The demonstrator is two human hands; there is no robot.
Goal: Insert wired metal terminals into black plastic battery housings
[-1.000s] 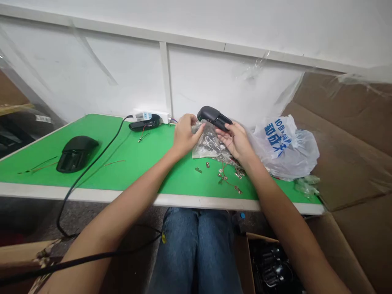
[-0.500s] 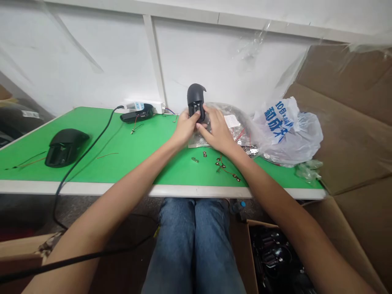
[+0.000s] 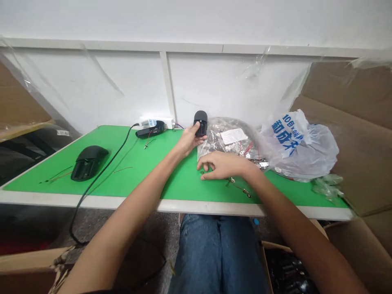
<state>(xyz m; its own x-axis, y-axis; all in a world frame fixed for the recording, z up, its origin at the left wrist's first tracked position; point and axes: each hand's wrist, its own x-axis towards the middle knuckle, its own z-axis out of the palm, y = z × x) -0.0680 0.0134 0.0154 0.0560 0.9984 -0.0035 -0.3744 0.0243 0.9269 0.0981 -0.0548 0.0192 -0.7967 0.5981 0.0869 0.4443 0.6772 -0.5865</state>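
My left hand (image 3: pixel 190 141) grips a black plastic housing (image 3: pixel 200 118) upright, its thumb on the front beside an open battery compartment. Lower and to the right, my right hand (image 3: pixel 219 165) hovers palm-down just over the green tabletop. Its fingers are curled, with a gap between thumb and index finger, and nothing shows between them. A small metal contact (image 3: pixel 202 172) lies by its fingertips. More metal contacts (image 3: pixel 246 193), one joined to a red wire, lie under and right of the wrist, partly hidden by the hand. Behind it rests a clear bag of metal parts (image 3: pixel 217 130).
On the left sit another black housing (image 3: pixel 88 161) and a black cable (image 3: pixel 105 165). A power strip (image 3: pixel 159 121) with a dark device (image 3: pixel 150 130) stands at the back wall. A white plastic bag (image 3: pixel 303 147) and cardboard (image 3: pixel 343 122) occupy the right; a box of black parts (image 3: pixel 288 269) is below.
My right hand has let go of the housing and moved down to the small contacts. My left hand keeps the housing alone, now held lower. The camera view has tilted up.
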